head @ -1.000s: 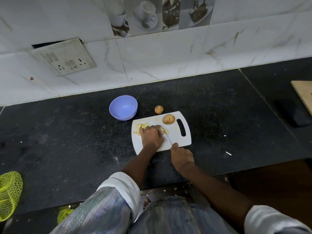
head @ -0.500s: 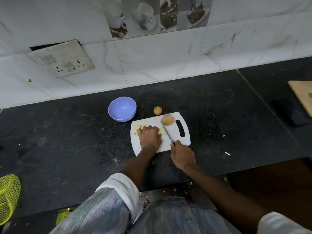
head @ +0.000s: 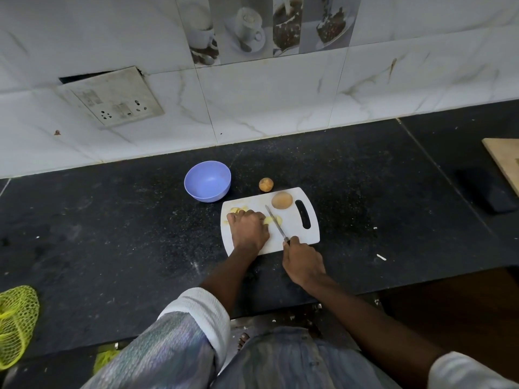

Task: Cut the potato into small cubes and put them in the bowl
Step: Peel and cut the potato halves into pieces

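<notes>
the dark desk (head: 112,248) carries a white cutting board (head: 309,234) near its front edge. a purple bowl (head: 207,181) sits just behind the board's left corner. the left hand (head: 248,230) curls over yellow potato pieces (head: 273,220); the right hand (head: 302,262) grips a knife (head: 275,223). a whole potato (head: 281,200) lies at the board's back edge.
</notes>
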